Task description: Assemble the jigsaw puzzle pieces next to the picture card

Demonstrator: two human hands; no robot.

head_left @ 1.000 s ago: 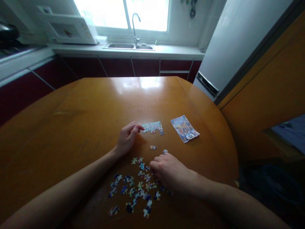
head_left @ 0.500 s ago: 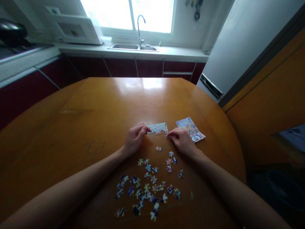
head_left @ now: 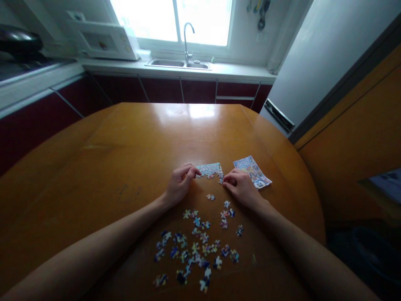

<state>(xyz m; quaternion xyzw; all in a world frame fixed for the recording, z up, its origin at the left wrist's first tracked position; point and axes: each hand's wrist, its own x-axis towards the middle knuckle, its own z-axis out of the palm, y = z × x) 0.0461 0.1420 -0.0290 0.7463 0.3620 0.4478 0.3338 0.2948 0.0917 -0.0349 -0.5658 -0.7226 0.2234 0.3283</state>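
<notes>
A partly joined jigsaw puzzle (head_left: 209, 169) lies on the table, its top strip and part of the right side together. My left hand (head_left: 182, 183) rests at its left edge, thumb and index finger closed on the corner. At the lower right edge, my right hand (head_left: 239, 186) pinches with thumb and fingertips by an edge piece (head_left: 221, 178); the fingers partly hide what they grip. Under the right hand's outer side is a printed picture sheet (head_left: 257, 173). One loose piece pair (head_left: 211, 197) lies between the hands. Several loose jigsaw pieces (head_left: 196, 248) are scattered nearer me.
The wooden table (head_left: 125, 142) has a rounded edge. A small group of pieces (head_left: 224, 219) lies below my right wrist. Beyond the table are a counter with a sink (head_left: 166, 63) and a microwave (head_left: 103, 42). A fridge (head_left: 297, 71) stands at the right.
The whole view has shifted slightly, so things appear a little lower and to the right. Both hands stay by the puzzle's edges; the right fingers have curled slightly.
</notes>
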